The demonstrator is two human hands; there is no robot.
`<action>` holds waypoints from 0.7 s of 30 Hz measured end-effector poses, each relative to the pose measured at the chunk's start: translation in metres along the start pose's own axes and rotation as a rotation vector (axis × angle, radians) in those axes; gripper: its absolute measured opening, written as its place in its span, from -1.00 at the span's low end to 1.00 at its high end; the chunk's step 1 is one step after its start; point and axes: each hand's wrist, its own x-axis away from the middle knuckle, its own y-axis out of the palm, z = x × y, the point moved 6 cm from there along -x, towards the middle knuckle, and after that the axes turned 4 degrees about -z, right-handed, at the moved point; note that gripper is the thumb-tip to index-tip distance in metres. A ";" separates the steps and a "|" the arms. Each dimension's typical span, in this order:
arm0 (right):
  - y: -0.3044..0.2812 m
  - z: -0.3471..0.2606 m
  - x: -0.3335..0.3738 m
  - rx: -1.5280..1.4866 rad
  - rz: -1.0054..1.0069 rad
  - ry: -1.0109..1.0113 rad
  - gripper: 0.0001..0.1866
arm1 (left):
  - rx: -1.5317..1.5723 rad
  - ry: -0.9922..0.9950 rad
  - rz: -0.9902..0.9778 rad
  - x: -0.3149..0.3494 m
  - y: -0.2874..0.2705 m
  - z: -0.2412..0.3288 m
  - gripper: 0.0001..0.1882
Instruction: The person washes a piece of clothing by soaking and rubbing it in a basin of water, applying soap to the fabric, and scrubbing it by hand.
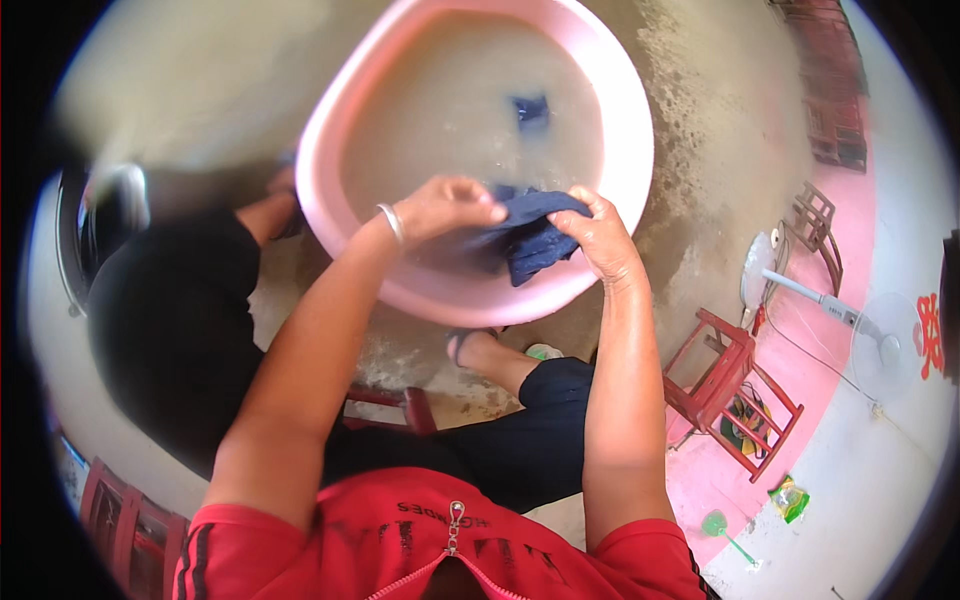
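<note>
A large pink basin (625,130) of cloudy greyish water stands on the floor before me. Over its near side, a wet dark blue cloth (540,240) is stretched between my two hands, partly hanging down toward the water. My left hand (450,208), with a bangle at the wrist, has its thumb and fingers closed at the cloth's left end. My right hand (602,235) grips the right end, thumb on top. What garment the cloth is, I cannot tell. Another dark blue piece of fabric (531,108) pokes out of the water farther back.
Right of me, a red wooden chair (725,385) and a standing fan (835,308) stand on the pink strip by the wall. A green fly swatter (716,524) and a yellow-green packet (789,499) lie near the wall. Wet patches mark the concrete floor (700,150).
</note>
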 end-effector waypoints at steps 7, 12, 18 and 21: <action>-0.032 0.033 -0.018 -0.536 0.239 -0.136 -0.82 | -0.123 0.002 0.198 -0.005 -0.029 -0.033 -0.65; -0.007 0.011 -0.018 -0.578 0.068 -0.138 -0.80 | -0.342 0.052 0.290 -0.002 -0.022 -0.026 -0.62; -0.030 0.021 -0.015 -0.542 0.278 -0.096 -0.62 | 0.118 0.142 0.148 0.004 -0.001 0.018 -0.73; -0.004 0.006 -0.021 -0.689 0.267 -0.259 -0.67 | 0.683 0.213 0.352 -0.006 -0.022 0.007 -0.80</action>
